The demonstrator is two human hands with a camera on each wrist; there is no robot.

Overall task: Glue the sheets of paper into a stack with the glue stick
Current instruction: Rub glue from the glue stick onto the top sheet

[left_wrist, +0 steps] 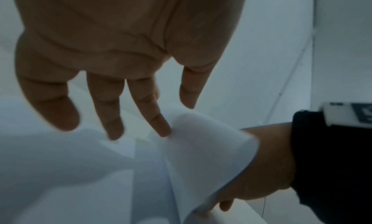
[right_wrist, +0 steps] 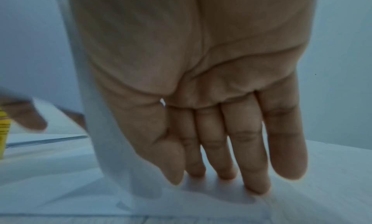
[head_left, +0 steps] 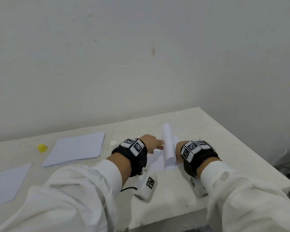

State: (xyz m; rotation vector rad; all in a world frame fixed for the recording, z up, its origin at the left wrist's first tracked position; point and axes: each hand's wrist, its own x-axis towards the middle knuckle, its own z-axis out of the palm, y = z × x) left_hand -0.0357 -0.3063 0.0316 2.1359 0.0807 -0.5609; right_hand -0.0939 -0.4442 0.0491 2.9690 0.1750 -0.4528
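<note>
A white sheet (head_left: 168, 144) stands curled up in a loop between my two hands, on a flat sheet (head_left: 155, 163) on the table. My left hand (head_left: 155, 144) reaches it from the left, and its straight, spread fingers (left_wrist: 161, 125) touch the curl (left_wrist: 201, 148). On the other side, my right hand (head_left: 178, 153) lies with straight fingers (right_wrist: 221, 155) pressed flat on paper, the curl (right_wrist: 90, 100) rising beside the thumb. A yellow glue stick (right_wrist: 3, 132) shows at the left edge of the right wrist view. Its white tip (head_left: 113, 142) peeks out behind my left wrist.
A stack of white sheets (head_left: 74, 148) lies left of the hands, a single sheet (head_left: 7, 181) further left. The yellow cap (head_left: 42, 147) stands beyond the stack's far left corner. The table (head_left: 233, 148) ends close on the right and at the front; a wall stands behind.
</note>
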